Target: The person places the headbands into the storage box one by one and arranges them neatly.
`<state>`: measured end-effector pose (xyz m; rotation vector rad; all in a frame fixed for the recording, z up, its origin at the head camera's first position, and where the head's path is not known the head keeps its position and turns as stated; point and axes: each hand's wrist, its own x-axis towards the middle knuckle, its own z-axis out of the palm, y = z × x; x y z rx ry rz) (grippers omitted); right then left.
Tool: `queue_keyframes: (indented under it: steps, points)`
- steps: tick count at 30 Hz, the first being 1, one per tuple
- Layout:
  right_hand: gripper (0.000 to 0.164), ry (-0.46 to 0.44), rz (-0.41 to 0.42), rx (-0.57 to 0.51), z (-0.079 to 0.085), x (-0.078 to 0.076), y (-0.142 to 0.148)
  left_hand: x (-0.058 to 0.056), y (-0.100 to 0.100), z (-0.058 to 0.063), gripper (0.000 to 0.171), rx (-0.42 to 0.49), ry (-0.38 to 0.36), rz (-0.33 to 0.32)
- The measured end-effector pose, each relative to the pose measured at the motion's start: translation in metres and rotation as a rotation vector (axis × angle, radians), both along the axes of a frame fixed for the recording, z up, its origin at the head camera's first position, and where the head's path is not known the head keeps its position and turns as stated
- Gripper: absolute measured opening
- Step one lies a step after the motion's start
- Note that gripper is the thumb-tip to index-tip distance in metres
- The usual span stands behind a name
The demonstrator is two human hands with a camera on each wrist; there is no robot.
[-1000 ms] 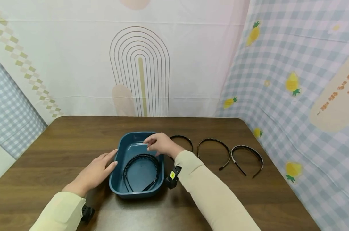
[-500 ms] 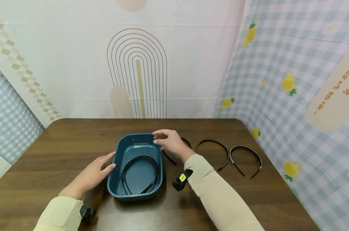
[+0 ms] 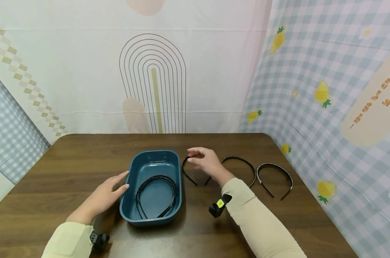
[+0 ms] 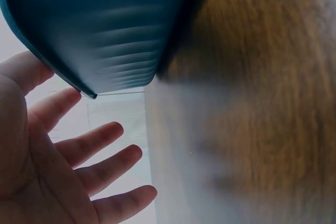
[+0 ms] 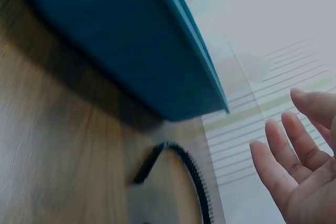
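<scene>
A blue plastic basin (image 3: 140, 161) stands on the table, holding several black toothed headbands (image 3: 173, 186) in a loose stack. My left hand (image 3: 104, 197) lies along its left side; in the left wrist view the spread fingers (image 4: 89, 142) rest at the rim. My right hand (image 3: 207, 165) hovers above a black headband (image 3: 184, 171) just right of the basin and hides part of its arc. Nothing is between those loosely bent fingers, and the right wrist view shows that headband (image 5: 195, 174) below them on the table. A second headband (image 3: 246, 161) lies partly behind the right wrist.
Farther right lies another headband (image 3: 287, 175), patterned and toothed, near the table's right edge. The wooden table (image 3: 101, 150) meets a white patterned cloth (image 3: 220, 71) at the back and a checked cloth (image 3: 304, 118) on the right.
My right hand has moved right, out from over the basin, across its rim to the nearest headband on the table. My left hand has stayed at the basin's left side.
</scene>
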<state>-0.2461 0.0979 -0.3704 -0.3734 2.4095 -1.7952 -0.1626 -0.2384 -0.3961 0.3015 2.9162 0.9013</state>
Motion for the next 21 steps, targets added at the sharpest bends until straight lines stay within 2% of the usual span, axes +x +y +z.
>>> queue_keyframes:
  steps: [5,12,21]
  points:
    - [0.038,-0.008,-0.008,0.008,-0.008,0.0,0.017,0.001,0.001,0.0,0.062,0.006,-0.003,0.006]
    - [0.042,-0.008,-0.03,0.034,-0.01,0.002,0.039,0.001,0.002,-0.002,0.063,0.016,0.001,0.011]
    - [0.042,0.009,-0.054,0.125,-0.016,0.005,0.072,0.002,0.001,-0.005,0.065,0.0,-0.021,0.025]
